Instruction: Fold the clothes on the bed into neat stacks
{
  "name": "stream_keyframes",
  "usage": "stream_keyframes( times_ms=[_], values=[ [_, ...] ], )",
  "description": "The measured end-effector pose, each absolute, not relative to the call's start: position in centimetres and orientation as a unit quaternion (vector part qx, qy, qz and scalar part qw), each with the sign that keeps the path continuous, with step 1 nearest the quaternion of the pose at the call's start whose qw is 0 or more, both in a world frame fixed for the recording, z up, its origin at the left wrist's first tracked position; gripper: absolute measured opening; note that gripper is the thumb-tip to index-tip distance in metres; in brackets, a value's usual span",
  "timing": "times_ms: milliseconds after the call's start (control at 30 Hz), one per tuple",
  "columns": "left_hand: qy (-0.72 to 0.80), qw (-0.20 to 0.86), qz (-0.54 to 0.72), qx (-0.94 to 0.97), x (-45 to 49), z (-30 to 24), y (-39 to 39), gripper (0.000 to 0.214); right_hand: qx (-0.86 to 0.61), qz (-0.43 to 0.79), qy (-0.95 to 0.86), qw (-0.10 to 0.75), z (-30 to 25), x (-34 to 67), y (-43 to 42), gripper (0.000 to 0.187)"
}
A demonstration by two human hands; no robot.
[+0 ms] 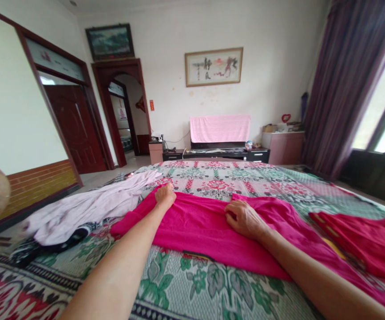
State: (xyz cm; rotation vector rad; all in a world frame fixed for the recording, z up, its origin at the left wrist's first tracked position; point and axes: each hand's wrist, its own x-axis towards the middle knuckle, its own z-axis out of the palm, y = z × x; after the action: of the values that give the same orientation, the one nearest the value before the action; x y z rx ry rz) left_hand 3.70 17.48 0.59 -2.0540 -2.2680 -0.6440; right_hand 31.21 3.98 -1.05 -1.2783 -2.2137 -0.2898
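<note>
Your left hand (165,195) is curled shut, pinching the far edge of the pink cloth (195,231). Your right hand (244,218) lies on the cloth with fingers bent, gripping a fold near its middle. The cloth lies across the bedspread (192,284), between the lilac garment (89,209) and the red cloth (362,240). This looks like squaring a fold, so hold both pinches level, draw the edge taut between them, and steer clear of the lilac garment just beside your left hand.
</note>
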Motion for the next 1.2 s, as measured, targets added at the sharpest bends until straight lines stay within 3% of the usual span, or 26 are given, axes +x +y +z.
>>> stream_keyframes(
  times_ms=[233,567,733,900,1100,1200],
  values=[
    [-0.718,0.006,-0.251,-0.649,1.8,2.1,16.3,0.04,-0.458,-0.199,-0.8,0.333,-0.9,31.5,3.7,0.016],
    [-0.709,0.009,-0.192,-0.678,-3.7,2.8,12.6,0.022,-0.487,-0.236,-0.771,0.336,-0.7,31.3,3.9,0.016],
    [-0.723,0.057,-0.217,-0.653,-5.6,2.6,13.7,0.04,-0.498,-0.222,-0.775,0.319,-0.7,31.4,3.9,0.016],
    [-0.6,0.105,-0.18,-0.772,-5.4,1.5,14.3,0.073,-0.508,-0.191,-0.782,0.306,-0.9,31.4,3.9,0.018],
    [-0.497,0.096,-0.105,-0.856,-5.7,1.9,14.4,0.028,-0.525,-0.141,-0.808,0.225,-0.3,32.2,3.9,0.025],
    [-0.497,0.118,-0.115,-0.852,-6.7,3.1,14.0,0.019,-0.526,-0.124,-0.826,0.162,0.6,33.1,4.0,0.025]
  ],
)
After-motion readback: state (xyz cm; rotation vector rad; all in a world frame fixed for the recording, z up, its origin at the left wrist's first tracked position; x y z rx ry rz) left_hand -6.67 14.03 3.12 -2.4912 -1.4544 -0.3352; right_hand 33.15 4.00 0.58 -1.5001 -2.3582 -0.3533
